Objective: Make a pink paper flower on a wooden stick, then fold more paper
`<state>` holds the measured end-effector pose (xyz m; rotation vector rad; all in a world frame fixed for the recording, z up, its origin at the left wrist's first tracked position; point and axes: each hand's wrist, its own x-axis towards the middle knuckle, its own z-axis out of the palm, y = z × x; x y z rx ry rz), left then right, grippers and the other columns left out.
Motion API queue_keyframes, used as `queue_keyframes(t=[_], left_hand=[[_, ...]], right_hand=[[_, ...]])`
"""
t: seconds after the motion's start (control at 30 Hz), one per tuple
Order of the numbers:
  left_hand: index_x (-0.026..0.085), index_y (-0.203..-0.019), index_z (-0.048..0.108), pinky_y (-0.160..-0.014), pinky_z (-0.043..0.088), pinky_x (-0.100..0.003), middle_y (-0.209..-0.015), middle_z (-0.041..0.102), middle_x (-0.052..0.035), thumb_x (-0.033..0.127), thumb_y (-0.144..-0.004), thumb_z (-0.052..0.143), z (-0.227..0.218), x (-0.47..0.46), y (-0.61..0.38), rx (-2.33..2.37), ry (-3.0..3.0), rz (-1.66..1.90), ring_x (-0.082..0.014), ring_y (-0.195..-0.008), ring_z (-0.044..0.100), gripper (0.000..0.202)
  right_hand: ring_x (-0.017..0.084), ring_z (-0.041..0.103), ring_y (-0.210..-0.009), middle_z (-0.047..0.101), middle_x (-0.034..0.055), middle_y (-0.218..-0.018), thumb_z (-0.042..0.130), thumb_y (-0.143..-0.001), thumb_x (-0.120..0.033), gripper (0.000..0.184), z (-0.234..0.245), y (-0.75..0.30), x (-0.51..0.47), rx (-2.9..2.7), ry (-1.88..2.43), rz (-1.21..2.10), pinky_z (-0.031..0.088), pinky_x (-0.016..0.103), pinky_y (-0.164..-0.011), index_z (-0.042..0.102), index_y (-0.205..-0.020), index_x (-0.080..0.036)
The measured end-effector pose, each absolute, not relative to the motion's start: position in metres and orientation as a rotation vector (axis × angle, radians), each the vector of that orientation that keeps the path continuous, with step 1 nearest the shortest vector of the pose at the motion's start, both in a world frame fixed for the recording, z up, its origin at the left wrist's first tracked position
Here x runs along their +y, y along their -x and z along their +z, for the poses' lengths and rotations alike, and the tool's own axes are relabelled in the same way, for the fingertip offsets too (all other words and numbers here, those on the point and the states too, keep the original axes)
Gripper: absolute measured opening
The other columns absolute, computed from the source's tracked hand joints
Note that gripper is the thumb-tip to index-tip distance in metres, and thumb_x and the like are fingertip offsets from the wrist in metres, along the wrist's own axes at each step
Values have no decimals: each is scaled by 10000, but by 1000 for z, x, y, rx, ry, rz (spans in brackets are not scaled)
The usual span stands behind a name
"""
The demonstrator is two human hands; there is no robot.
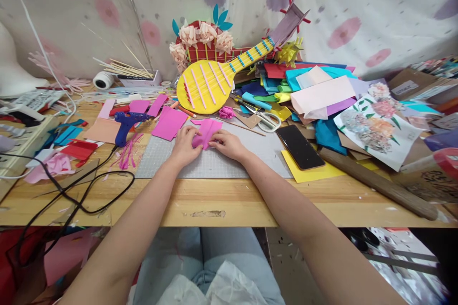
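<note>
A piece of bright pink paper [209, 128] lies between my hands over the grey cutting mat [229, 167]. My left hand [186, 145] pinches its left side, fingers curled over it. At its lower right edge, my right hand [227, 144] has thumb and fingers pressed together on the paper. Just left of my left hand rests a stack of pink paper sheets [168, 123]. Beyond the paper sits a small rolled pink paper flower [226, 112]. To the right lie scissors [269, 121] with white handles and a thin wooden stick [246, 127].
A blue glue gun [125, 126] with a black cable stands at left. Behind the mat leans a yellow paper lute [205, 86] with paper roses [206, 32]. At right are a phone [299, 147], a wooden rod [375, 183] and piled coloured paper [322, 95].
</note>
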<state>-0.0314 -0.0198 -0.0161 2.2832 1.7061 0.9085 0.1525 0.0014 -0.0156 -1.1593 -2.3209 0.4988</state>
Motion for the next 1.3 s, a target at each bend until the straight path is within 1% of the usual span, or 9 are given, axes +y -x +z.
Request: queue_keyframes(t=[0.13,0.3,0.47,0.7,0.83,0.97,1.03,1.17,1.3], left_hand=[[211,-784,619,-952,344,-383,-985,503,-59,237,-688,583,-14,-25,33,1721,-2289,815,-221,-1020,449,105],[207,-731,627,-927,350,-376,-929,513,-52,228,-686,564,-15,-24,31,1728,-2291,769,-216,-990,451,80],[202,-732,634,-913,352,-373,-917,523,-52,222,-687,552,-15,-24,30,1722,-2287,768,-209,-970,457,95],[208,-720,638,-899,361,-369,-894,540,-46,236,-687,553,-16,-23,30,1718,-2284,770,-206,-949,471,95],[208,-698,635,-902,359,-375,-873,554,-45,237,-705,533,-16,-20,28,1739,-2274,767,-209,-948,481,106],[195,-654,609,-893,364,-382,-879,560,-59,313,-734,537,-16,-18,24,1805,-2262,783,-216,-929,479,160],[196,-682,607,-888,366,-379,-894,557,-59,337,-713,578,-16,-18,22,1796,-2283,791,-219,-930,472,147],[220,-813,630,-893,361,-374,-945,545,-52,294,-703,603,-17,-20,19,1769,-2281,820,-221,-968,458,135],[246,-813,660,-910,345,-392,-956,531,-51,326,-694,625,-18,-19,18,1837,-2202,811,-235,-997,457,147]], right_hand=[[106,524,-840,580,19,-921,496,-851,-336,206,-16,-147,4,-2260,1302,523,370,222,-744,638,-863,-187],[113,519,-771,567,19,-898,512,-824,-363,212,-17,-140,3,-2222,1444,395,358,230,-665,612,-801,-178],[106,520,-732,554,15,-895,515,-811,-359,202,-17,-137,1,-2231,1473,348,353,230,-625,593,-758,-181],[111,530,-742,555,20,-921,521,-806,-369,204,-14,-136,0,-2243,1507,334,358,233,-609,585,-746,-185],[117,536,-757,551,30,-939,511,-813,-370,207,-15,-135,0,-2264,1522,318,368,237,-612,592,-770,-185],[118,539,-769,548,35,-953,503,-820,-367,206,-16,-135,0,-2279,1527,313,376,238,-626,595,-791,-184],[119,539,-765,549,33,-951,503,-820,-371,208,-16,-135,0,-2281,1524,308,374,238,-621,593,-793,-186],[125,541,-766,548,37,-947,484,-831,-372,214,-14,-135,-1,-2295,1532,279,370,239,-609,587,-805,-187],[137,541,-786,544,52,-963,441,-856,-368,226,-13,-135,-3,-2335,1537,228,370,240,-599,576,-867,-188]])
